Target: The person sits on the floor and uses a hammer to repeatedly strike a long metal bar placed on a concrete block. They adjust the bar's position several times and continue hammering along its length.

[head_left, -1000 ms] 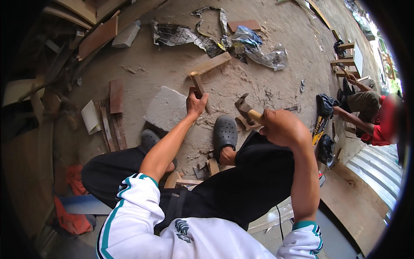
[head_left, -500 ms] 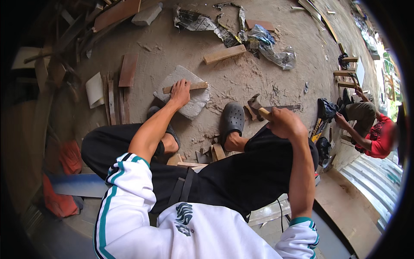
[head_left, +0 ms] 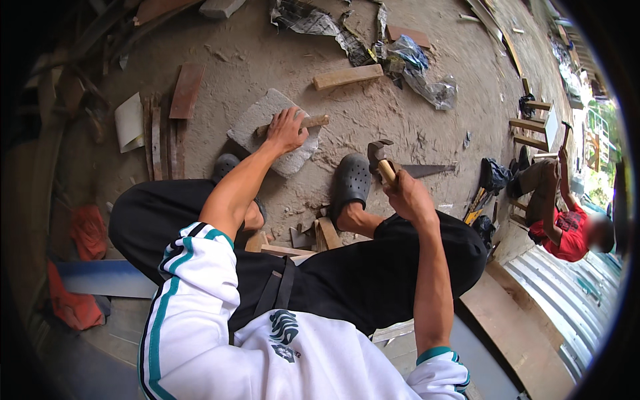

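My left hand (head_left: 287, 131) is closed over a short wooden strip (head_left: 315, 121), pressing it against the top of a rough grey block (head_left: 257, 115). The strip's right end pokes out past my fingers. To the right, my right hand (head_left: 409, 198) grips a claw hammer (head_left: 387, 171) by its pale wooden handle. The hammer's dark head hangs in the air between the block and my right knee, apart from the strip. Behind it on the ground lies a handsaw blade (head_left: 430, 169), its near end partly hidden by the hammer.
Beyond the block lies a loose wood piece (head_left: 348, 77), with crumpled plastic (head_left: 433, 90) near it. Boards (head_left: 187, 91) and strips lie at the left. My grey clogs (head_left: 351, 181) flank the block's near side. At the right, a person in red (head_left: 569, 233) holds a hammer by a small wooden frame.
My right hand has swung the hammer leftward and slightly down, toward the block. My left hand and the strip have shifted slightly, the strip now tilting up at its right end. The other person's hammer is raised.
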The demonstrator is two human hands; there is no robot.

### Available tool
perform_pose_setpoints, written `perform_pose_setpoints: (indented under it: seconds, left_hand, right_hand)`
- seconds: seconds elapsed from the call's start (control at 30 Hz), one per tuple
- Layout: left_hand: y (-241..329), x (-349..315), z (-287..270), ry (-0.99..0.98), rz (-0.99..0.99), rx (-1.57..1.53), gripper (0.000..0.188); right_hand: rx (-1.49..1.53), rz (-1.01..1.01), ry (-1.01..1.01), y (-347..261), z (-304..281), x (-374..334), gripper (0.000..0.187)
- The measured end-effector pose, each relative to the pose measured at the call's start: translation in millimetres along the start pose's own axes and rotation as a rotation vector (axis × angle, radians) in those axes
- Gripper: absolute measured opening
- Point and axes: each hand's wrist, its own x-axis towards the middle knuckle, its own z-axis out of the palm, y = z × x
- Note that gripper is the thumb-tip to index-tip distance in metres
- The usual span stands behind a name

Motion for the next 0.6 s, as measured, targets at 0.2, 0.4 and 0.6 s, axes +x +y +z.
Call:
perform_pose_setpoints:
  seconds: [0.2, 0.4, 0.6]
  left_hand:
    - [-17.6, 19.3, 24.0, 0.293, -0.224, -0.05, 0.028]
    - [-4.8, 34.0, 17.2, 0.247, -0.37, 0.044, 0.035]
    - [-3.6, 32.6, 19.9, 0.159, -0.429, 0.068, 0.033]
  right_hand:
    - [0.532, 0.253, -0.081, -21.5, 42.2, 34.0, 0.03]
    - [0.799, 0.353, 0.029, -31.1, 97.2, 78.8, 0.037]
    - [0.721, 0.355, 0.037, -46.8, 95.1, 115.2, 0.042]
